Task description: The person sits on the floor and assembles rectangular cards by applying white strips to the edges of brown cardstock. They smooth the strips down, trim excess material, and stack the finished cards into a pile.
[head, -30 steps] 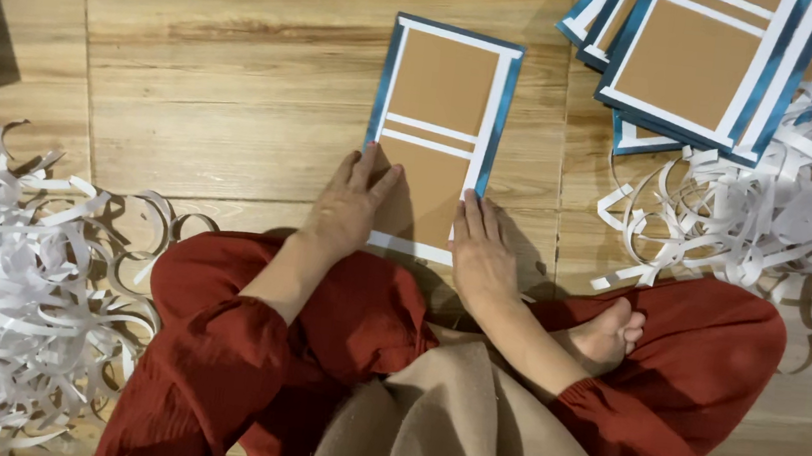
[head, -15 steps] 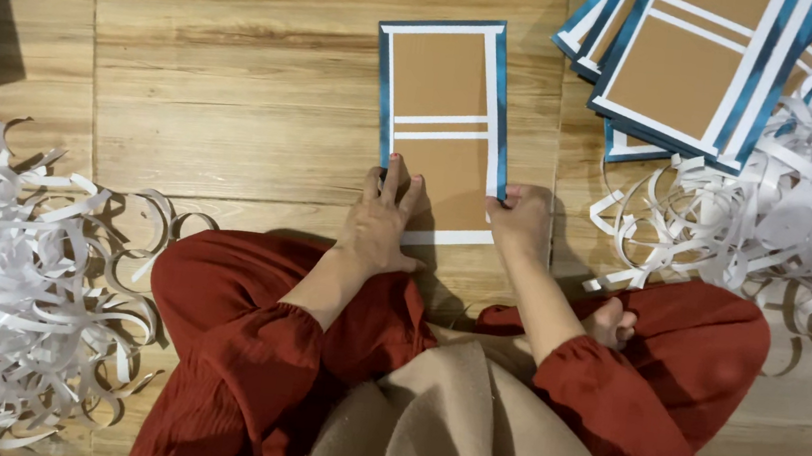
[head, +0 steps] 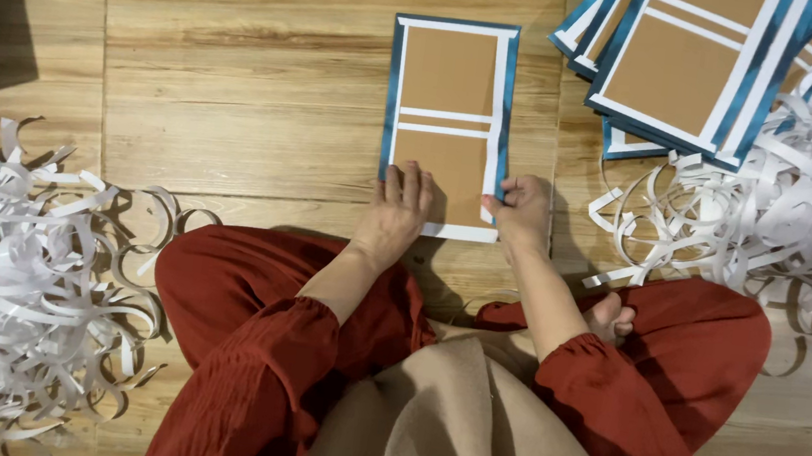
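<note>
Left hand (head: 396, 209): lying flat and open on the board's (head: 453, 72) lower left.
Right hand (head: 520, 210): pinching the board's lower right edge.
Stack (head: 689, 72): sitting upper right.

Matt brown cardboard panel (head: 448, 112), curly white paper strips (head: 26, 299), smooth wooden floor (head: 237, 110).

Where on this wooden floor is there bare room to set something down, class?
Bare floor lies left of the brown card panel with white strips and blue edges, above the left heap of white paper curls. Crowded: the right side, with stacked blue-edged panels and another curl pile; both hands press the panel's lower end.
</note>
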